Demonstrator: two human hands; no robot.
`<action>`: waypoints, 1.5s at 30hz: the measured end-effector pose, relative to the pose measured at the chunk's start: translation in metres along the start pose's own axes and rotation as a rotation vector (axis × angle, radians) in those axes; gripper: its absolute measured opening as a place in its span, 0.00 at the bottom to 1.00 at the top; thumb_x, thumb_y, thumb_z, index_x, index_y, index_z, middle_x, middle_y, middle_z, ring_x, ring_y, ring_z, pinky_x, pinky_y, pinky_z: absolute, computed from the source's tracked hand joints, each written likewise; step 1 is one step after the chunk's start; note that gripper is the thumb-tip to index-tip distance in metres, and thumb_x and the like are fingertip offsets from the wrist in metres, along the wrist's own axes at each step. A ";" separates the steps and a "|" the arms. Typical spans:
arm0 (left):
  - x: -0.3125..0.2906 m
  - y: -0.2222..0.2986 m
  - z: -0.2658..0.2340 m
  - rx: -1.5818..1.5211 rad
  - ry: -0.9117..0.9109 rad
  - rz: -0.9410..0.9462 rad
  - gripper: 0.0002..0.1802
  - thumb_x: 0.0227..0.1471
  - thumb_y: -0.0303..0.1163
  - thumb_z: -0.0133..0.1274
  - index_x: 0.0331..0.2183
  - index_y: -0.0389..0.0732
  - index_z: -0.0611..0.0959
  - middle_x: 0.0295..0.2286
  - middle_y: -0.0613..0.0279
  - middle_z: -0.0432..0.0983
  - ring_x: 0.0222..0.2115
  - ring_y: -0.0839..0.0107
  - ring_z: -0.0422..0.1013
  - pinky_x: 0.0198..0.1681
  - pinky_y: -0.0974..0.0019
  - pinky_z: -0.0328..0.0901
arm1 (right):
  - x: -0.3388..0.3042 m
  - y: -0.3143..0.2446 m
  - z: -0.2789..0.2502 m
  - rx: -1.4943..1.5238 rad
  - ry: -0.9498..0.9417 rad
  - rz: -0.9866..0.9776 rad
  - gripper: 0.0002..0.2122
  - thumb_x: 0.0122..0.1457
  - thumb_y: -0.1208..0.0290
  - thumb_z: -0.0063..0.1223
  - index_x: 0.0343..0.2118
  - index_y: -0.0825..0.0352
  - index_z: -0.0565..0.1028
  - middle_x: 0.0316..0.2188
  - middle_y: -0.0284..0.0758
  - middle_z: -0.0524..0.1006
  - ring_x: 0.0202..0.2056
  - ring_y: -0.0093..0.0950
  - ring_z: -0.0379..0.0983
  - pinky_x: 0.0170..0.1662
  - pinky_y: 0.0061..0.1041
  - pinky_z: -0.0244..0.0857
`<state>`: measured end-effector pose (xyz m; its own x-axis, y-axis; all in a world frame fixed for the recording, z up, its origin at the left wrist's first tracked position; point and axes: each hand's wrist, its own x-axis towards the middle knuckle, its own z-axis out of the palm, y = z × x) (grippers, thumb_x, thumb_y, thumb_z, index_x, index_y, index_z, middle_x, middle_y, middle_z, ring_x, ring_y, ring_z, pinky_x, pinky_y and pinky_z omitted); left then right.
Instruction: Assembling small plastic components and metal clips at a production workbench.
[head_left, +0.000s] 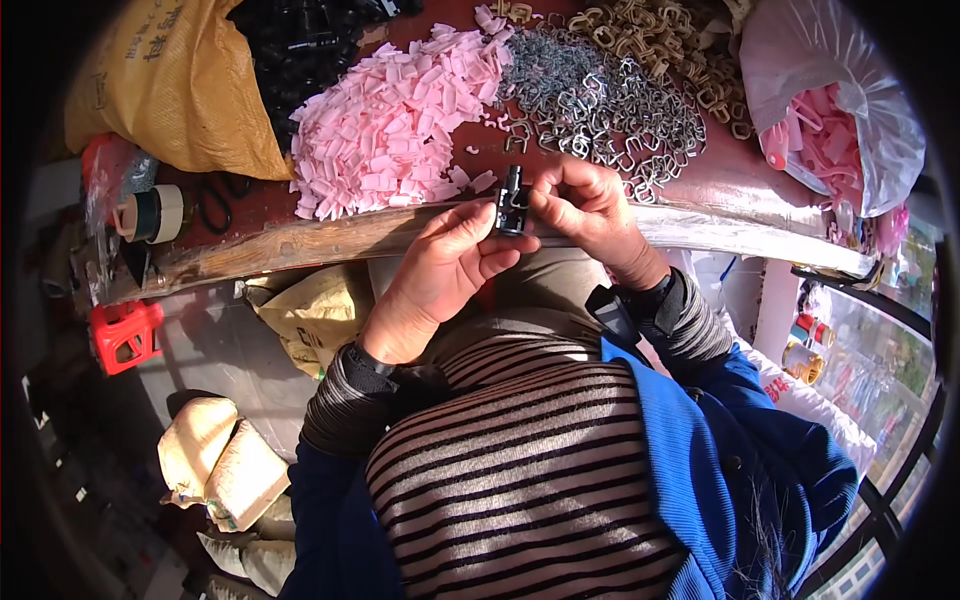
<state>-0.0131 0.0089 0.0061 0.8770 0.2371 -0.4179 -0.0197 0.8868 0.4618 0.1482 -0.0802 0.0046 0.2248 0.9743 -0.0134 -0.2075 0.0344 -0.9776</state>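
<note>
Pinching a small, glossy black part [513,208], with a narrow stem on top, the left hand [455,245] has thumb and fingers closed around its lower end, by the table's worn wooden edge [300,248]. The right hand [585,205] bends thumb and forefinger at the part's other side; from where I stand I can't tell whether they grip it.

Just beyond, flat pink plastic pieces [400,125] form a loose, matte heap on the dark red tabletop. To their right lie bent, shiny silver loops [650,125], a tangle of finer grey metal bits [550,65] and, farther back, brass-coloured loops [655,40].

On the right, a thin, crinkled translucent bag [885,120] holds longer pink pieces [828,140]. Far left slumps a yellow woven sack [180,95], shiny black pieces [300,50] heaped beside its edge.
</note>
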 end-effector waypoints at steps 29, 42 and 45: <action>0.001 -0.010 0.001 0.154 -0.004 0.085 0.15 0.52 0.36 0.43 0.40 0.38 0.70 0.32 0.65 0.70 0.31 0.78 0.69 0.35 0.73 0.66 | -0.002 0.003 0.007 -0.658 -0.030 -0.420 0.07 0.41 0.79 0.53 0.21 0.67 0.66 0.18 0.32 0.64 0.18 0.28 0.64 0.21 0.23 0.58; 0.000 -0.010 0.004 0.202 0.027 0.070 0.18 0.53 0.36 0.39 0.43 0.37 0.65 0.35 0.62 0.68 0.31 0.72 0.70 0.34 0.70 0.66 | -0.002 0.004 0.007 -0.662 -0.038 -0.423 0.06 0.41 0.79 0.53 0.22 0.67 0.67 0.18 0.32 0.65 0.19 0.28 0.65 0.21 0.23 0.59; 0.000 -0.010 0.002 0.215 0.015 0.068 0.19 0.53 0.37 0.39 0.44 0.36 0.64 0.35 0.60 0.68 0.31 0.69 0.70 0.34 0.70 0.66 | -0.002 0.005 0.007 -0.657 -0.045 -0.402 0.06 0.41 0.79 0.53 0.22 0.67 0.67 0.19 0.32 0.66 0.20 0.27 0.65 0.22 0.23 0.59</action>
<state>-0.0119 -0.0009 0.0035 0.8698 0.3010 -0.3910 0.0254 0.7642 0.6445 0.1405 -0.0806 0.0014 0.1214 0.9234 0.3642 0.4926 0.2624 -0.8297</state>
